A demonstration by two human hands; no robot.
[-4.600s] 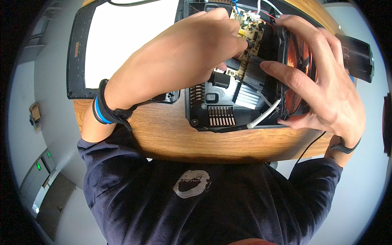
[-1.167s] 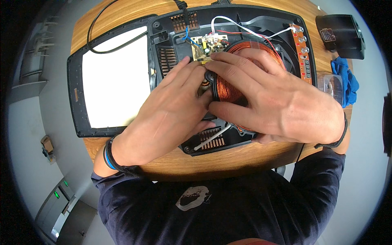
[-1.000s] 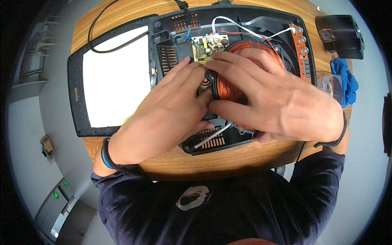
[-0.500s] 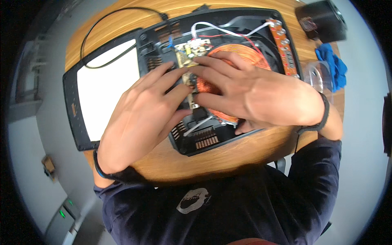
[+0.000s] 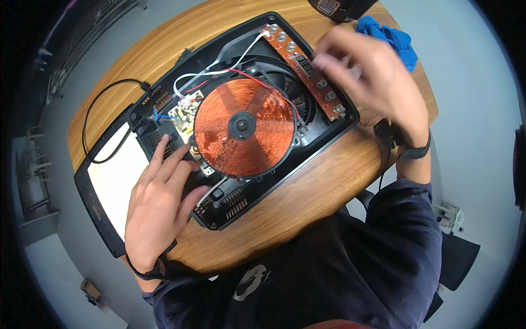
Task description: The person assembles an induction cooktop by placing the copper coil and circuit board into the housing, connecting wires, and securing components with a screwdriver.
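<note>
An opened induction cooker base (image 5: 307,167) lies tilted on the table, its round copper coil (image 5: 219,112) fully in sight. Fingers apart, my left hand (image 5: 156,205) rests over the edge of the circuit board (image 5: 189,107) left of the coil, its thumb by the front vents. My right hand (image 5: 383,77) is beyond the orange-brown control board (image 5: 323,94), above a clear plastic container (image 5: 357,71) it mostly covers. That hand is smeared by motion, and whether it holds anything is unclear. White and red wires cross the back of the base.
Under my left hand's side lies the cooker's black-framed panel with a white face (image 5: 112,181). A black cable (image 5: 87,131) loops from the base across it. At the far right are a blue cloth (image 5: 392,41) and a black container (image 5: 342,8). The wooden table (image 5: 290,211) has a curved edge.
My right hand has left the coil and circuit board and moved right to the plastic container. My left hand stays at the board, fingers more spread. The whole view has turned and shifted.
</note>
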